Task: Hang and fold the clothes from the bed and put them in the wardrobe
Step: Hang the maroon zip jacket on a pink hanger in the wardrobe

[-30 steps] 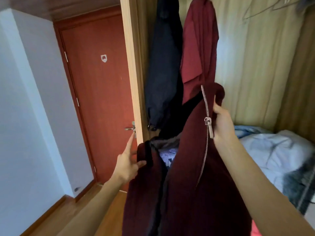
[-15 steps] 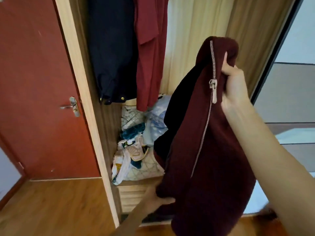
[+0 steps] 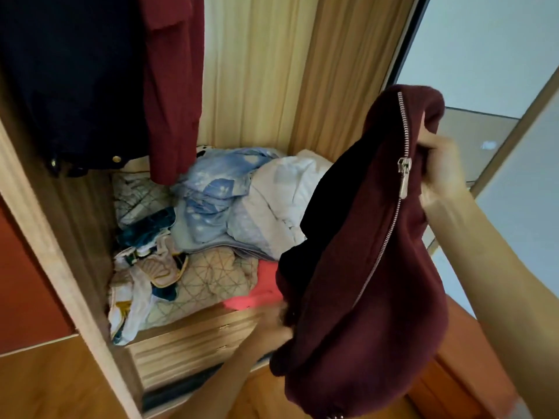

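Observation:
A dark maroon zip-up jacket (image 3: 372,267) hangs folded in front of the open wardrobe (image 3: 60,252). My right hand (image 3: 438,164) grips its top edge beside the silver zipper pull. My left hand (image 3: 275,325) holds the jacket's lower left edge, blurred and partly hidden by the cloth. Inside the wardrobe hang a navy garment (image 3: 72,86) and a red garment (image 3: 175,86). Below them lies a heap of pale blue, white and patterned clothes (image 3: 230,207).
The wardrobe's wooden side post (image 3: 45,237) stands at the left, with a red door (image 3: 18,282) beyond it. A sliding wardrobe door with pale panels (image 3: 499,71) is at the right. Wooden floor (image 3: 60,385) lies below.
My view dropped from the hanging rail to the wardrobe's bottom shelf. The jacket moved right and down with my right hand. My left hand shifted from the jacket's side to its lower edge.

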Demonstrator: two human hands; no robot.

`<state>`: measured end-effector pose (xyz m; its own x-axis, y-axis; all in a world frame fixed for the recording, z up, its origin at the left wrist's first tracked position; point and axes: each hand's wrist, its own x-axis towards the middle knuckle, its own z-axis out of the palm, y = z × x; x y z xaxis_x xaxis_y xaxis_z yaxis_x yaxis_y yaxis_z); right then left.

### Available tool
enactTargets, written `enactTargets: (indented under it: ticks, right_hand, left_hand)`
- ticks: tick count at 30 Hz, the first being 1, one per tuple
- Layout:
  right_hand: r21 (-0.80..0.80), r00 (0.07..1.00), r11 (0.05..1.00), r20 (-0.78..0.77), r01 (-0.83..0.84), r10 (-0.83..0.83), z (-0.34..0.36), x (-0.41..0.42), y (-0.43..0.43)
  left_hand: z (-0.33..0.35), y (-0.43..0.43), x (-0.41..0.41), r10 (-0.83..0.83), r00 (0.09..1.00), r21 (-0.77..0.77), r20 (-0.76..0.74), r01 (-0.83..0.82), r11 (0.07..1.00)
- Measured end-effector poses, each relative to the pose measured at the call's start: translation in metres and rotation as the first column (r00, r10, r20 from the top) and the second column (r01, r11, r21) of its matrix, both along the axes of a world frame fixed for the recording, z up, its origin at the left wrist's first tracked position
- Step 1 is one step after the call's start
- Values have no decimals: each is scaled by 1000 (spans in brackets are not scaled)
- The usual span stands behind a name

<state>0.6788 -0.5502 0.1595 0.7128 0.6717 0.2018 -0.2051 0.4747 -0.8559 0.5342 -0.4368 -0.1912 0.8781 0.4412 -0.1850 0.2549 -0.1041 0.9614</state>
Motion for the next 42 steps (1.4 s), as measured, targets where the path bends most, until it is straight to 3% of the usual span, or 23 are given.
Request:
enactTargets:
  ticks: [3,7,9,11,14,18,21,24,28,33,39,42]
  right_hand:
    - [-31,999,999,11,35,-35,-6,-1,-9]
    - [-93,985,992,152,90,-75,-13,-1,-19]
    - [-95,977,988,186,122,-103,-15,-2,-20]
    - [-104,968,982,212,156,-131,-16,-5,-14]
    - [-107,961,985,258,134,-103,-15,-14,2]
    - [-98,938,995,346,8,27,-14,-39,25]
    - [-126,835,991,549,33,42,-17,-62,49]
    - [-167,752,983,656,70,58,-25,-80,80]
    - [-155,752,988,654,25,83,-22,-91,115]
    - [-156,719,987,681,-43,139,-11,-94,150]
    - [-183,690,974,689,-130,222,19,-61,180]
    - [-205,690,977,699,-61,190,50,-22,201]
  left_hand:
    - [2,2,5,117,993,130,-18,-114,985]
    - [28,29,-13,95,978,450,-186,-1,893]
    - [55,40,-26,90,976,530,-198,29,848]
    - [81,47,-36,91,991,454,-99,-36,891]
    - [130,52,-47,158,984,139,88,-169,976]
    - [206,63,-61,319,916,-238,241,-263,935]
    - [262,68,-71,381,858,-350,345,-259,900]
    - [307,62,-83,396,808,-348,436,-254,902]
    - [340,67,-104,423,785,-376,452,-262,889]
    - [354,89,-107,407,749,-113,524,-412,904]
    - [375,123,-77,435,710,-89,554,-469,879]
    - [393,137,-43,458,706,-101,541,-485,868]
